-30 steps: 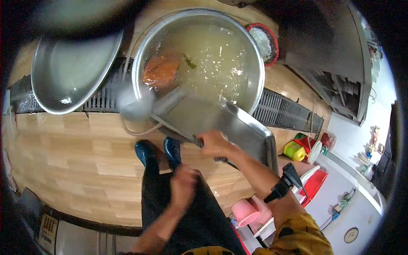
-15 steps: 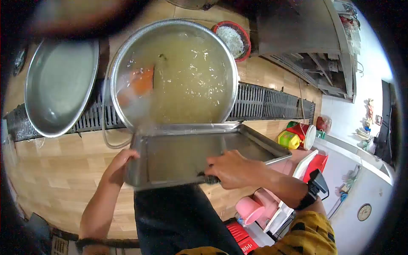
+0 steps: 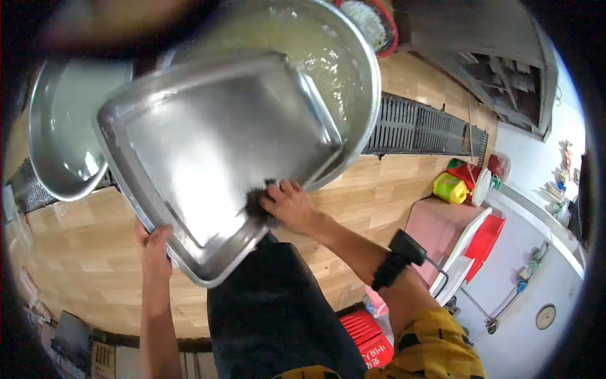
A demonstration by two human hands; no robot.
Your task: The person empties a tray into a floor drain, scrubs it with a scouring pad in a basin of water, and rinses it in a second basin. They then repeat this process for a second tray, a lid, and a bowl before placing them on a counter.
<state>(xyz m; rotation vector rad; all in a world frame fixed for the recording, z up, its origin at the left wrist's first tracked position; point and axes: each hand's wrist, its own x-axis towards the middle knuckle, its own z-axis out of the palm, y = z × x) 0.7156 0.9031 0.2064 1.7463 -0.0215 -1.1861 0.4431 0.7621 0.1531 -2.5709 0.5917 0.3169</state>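
shallow rectangular silver metal tray point(image 3: 189, 164): tilted, held up between the hands. left hand point(image 3: 154, 251): fingers wrapped on the left rim. right hand point(image 3: 293, 207): fingers bunched around a dark, rough-textured pad point(image 3: 255, 203), set against the near-right edge. judged: firm left grip, pad flat, even pressure into the corner; smooth metal could slip. beyond: large round silver metal basin point(image 3: 377, 82) with cloudy yellowish liquid point(image 3: 315, 38), overlapped by the tray; contact unclear.
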